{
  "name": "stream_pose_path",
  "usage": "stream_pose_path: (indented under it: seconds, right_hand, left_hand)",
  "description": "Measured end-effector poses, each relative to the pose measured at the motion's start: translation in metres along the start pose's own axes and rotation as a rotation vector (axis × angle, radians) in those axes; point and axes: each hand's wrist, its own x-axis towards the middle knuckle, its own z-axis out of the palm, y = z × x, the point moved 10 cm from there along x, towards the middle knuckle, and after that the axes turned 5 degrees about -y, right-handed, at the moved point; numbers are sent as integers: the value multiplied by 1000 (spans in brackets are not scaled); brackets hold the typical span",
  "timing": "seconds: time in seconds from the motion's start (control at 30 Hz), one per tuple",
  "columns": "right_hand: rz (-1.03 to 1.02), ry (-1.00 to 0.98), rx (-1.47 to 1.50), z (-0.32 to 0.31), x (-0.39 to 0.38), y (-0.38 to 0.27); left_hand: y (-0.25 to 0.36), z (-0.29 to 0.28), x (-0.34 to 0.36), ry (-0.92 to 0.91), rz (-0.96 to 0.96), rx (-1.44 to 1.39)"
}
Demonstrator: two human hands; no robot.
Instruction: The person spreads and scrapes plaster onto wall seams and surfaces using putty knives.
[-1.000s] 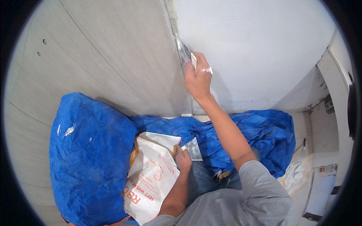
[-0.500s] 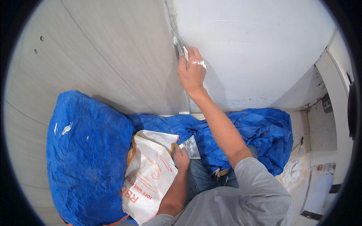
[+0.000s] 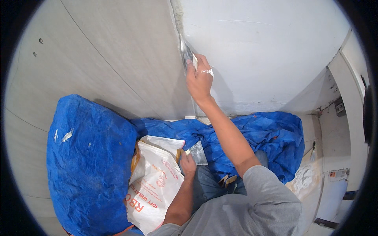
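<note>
My right hand [image 3: 199,80] grips a putty knife [image 3: 186,54] by its pale handle, its metal blade against the corner seam [image 3: 178,23] where the grey panel wall [image 3: 118,51] meets the white wall [image 3: 256,59]. White paste is smeared on the knuckles of that hand. Low over my lap, my left hand [image 3: 188,162] is closed round the pale handle of a second putty knife [image 3: 199,153]. That one has a wide, flat, smeared blade. Beside the left forearm lies a white woven sack [image 3: 155,185] with red print.
A blue tarp [image 3: 90,165] covers a bulky shape at the left, and more blue tarp [image 3: 271,137] lies crumpled along the wall base. On the floor at right, white paste [image 3: 305,177] is spread near a small tool [image 3: 313,152]. A socket box [image 3: 339,107] is on the right wall.
My right hand and its putty knife have slid slightly down along the corner seam. My left hand keeps its hold, and the whole view has shifted a little.
</note>
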Motion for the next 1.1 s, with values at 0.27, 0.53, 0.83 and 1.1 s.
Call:
stream_pose_path:
  seconds: [0.27, 0.53, 0.83, 1.1]
  right_hand:
    - [22, 14, -123, 9, -7, 3]
    - [-30, 7, -70, 5, -20, -7]
    - [15, -9, -86, 9, -24, 24]
    - [-64, -19, -129, 17, -31, 8]
  left_hand:
    - [-3, 5, 1, -66, -67, -13]
    - [-10, 4, 1, -22, -72, -38]
    - [-11, 11, 1, -82, -70, -32]
    - [-8, 3, 1, -2, -1, -5]
